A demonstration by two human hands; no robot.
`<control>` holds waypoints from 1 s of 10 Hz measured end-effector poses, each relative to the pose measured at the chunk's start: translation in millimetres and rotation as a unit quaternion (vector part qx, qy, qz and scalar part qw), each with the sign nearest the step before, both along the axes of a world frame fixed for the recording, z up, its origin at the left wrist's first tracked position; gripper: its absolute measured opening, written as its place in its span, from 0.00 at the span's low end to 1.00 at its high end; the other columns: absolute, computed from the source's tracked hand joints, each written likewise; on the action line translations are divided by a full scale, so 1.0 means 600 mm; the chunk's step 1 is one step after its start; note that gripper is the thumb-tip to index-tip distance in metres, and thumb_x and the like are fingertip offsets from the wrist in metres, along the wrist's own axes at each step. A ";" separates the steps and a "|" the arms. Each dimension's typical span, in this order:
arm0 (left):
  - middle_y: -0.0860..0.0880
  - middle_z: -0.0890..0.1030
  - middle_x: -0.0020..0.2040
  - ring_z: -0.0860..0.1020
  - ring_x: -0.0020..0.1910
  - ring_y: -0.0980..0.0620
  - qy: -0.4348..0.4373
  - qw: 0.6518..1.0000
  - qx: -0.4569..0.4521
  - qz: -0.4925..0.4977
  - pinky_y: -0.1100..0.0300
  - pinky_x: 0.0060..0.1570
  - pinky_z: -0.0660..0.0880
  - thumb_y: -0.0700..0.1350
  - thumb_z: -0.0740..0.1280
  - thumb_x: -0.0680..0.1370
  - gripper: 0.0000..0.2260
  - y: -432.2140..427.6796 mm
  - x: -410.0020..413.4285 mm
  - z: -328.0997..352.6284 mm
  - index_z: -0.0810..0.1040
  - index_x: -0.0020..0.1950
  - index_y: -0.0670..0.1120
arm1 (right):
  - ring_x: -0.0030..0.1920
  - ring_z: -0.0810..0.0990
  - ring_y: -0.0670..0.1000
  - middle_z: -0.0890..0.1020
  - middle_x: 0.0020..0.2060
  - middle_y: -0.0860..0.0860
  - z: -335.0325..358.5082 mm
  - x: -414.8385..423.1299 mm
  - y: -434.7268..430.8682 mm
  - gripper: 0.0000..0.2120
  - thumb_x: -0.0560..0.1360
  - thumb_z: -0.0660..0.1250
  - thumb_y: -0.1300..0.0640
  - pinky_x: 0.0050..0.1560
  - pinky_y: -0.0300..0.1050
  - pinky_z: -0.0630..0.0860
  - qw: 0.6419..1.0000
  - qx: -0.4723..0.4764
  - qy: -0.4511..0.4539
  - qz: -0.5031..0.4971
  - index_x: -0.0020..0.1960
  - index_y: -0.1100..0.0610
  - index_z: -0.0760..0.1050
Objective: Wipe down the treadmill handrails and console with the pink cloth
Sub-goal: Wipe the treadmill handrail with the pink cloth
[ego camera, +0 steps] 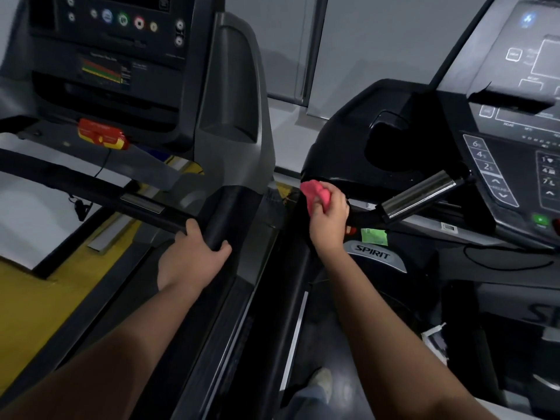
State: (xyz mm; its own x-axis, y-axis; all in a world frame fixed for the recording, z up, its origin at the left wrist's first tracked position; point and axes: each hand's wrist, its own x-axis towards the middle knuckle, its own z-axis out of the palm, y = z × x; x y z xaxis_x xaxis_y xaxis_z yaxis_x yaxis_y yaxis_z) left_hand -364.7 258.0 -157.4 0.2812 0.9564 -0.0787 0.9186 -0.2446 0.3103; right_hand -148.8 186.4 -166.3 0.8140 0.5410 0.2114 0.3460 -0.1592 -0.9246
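The right hand has its fingers curled round the cloth, which is bunched into a wad and pressed to the black rail just left of the steel grip. The left hand is well left of the grip, on the neighbouring treadmill. Its thumb and fingers are wrapped over that machine's rail, and it holds nothing else.

The likeliest fault is poor coverage. A wad touches the rail only at a small patch, so the underside and the bend left of the grip could be missed unless the cloth is opened out and wrapped round.

The console lies right of the grip, and its green button sits right of the grip and lower. A firm swipe across those keys could trigger a press. Whether the machine is powered I cannot tell.

The grip looks smooth and shiny, so a loosely held cloth may skid off it and drop to the deck below.

A thin cable runs below and right of the grip, and a trailing corner of cloth could snag it. The left arm seems to be bracing, so a long reach rightward past the grip could pull the person off balance.
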 end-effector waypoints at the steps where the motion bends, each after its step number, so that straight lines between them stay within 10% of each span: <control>1: 0.43 0.73 0.50 0.74 0.37 0.45 0.005 1.000 0.001 0.001 0.57 0.28 0.65 0.61 0.61 0.75 0.24 0.000 0.001 0.001 0.62 0.61 0.45 | 0.64 0.69 0.46 0.72 0.63 0.48 -0.008 -0.011 -0.006 0.17 0.79 0.60 0.60 0.67 0.43 0.66 0.995 0.054 0.086 -0.003 0.67 0.53 0.68; 3: 0.43 0.73 0.51 0.74 0.37 0.45 0.004 1.000 -0.002 0.003 0.57 0.28 0.66 0.62 0.60 0.75 0.26 0.001 0.003 0.001 0.62 0.63 0.44 | 0.55 0.78 0.52 0.77 0.58 0.53 -0.048 -0.061 -0.069 0.21 0.81 0.57 0.46 0.58 0.48 0.74 0.918 0.060 0.391 0.004 0.70 0.52 0.64; 5: 0.42 0.73 0.54 0.73 0.39 0.46 0.006 1.000 -0.008 0.010 0.57 0.30 0.66 0.62 0.60 0.75 0.28 0.000 0.003 0.001 0.61 0.66 0.44 | 0.24 0.79 0.52 0.79 0.24 0.55 -0.020 0.011 -0.013 0.19 0.81 0.55 0.52 0.24 0.41 0.78 0.813 0.053 0.580 -0.002 0.38 0.60 0.74; 8: 0.46 0.72 0.51 0.75 0.37 0.48 -0.014 1.000 -0.008 0.015 0.57 0.31 0.71 0.62 0.62 0.75 0.26 0.003 0.002 0.000 0.61 0.64 0.48 | 0.30 0.82 0.47 0.83 0.29 0.50 -0.047 -0.001 0.025 0.15 0.81 0.49 0.60 0.35 0.37 0.78 0.813 0.055 0.561 0.147 0.43 0.57 0.72; 9: 0.46 0.73 0.51 0.76 0.37 0.48 -0.014 1.000 -0.010 0.017 0.54 0.34 0.76 0.63 0.62 0.74 0.26 0.002 0.002 0.002 0.61 0.64 0.48 | 0.48 0.82 0.58 0.83 0.43 0.66 -0.046 -0.033 -0.008 0.20 0.78 0.51 0.59 0.56 0.46 0.76 0.799 0.092 0.546 0.235 0.52 0.68 0.78; 10: 0.46 0.72 0.49 0.75 0.35 0.48 -0.014 1.000 -0.006 0.020 0.56 0.32 0.74 0.63 0.62 0.74 0.25 0.001 0.003 0.003 0.61 0.62 0.48 | 0.40 0.82 0.55 0.84 0.38 0.56 -0.069 -0.042 0.007 0.18 0.78 0.56 0.47 0.44 0.50 0.79 0.715 0.109 0.652 0.227 0.50 0.55 0.81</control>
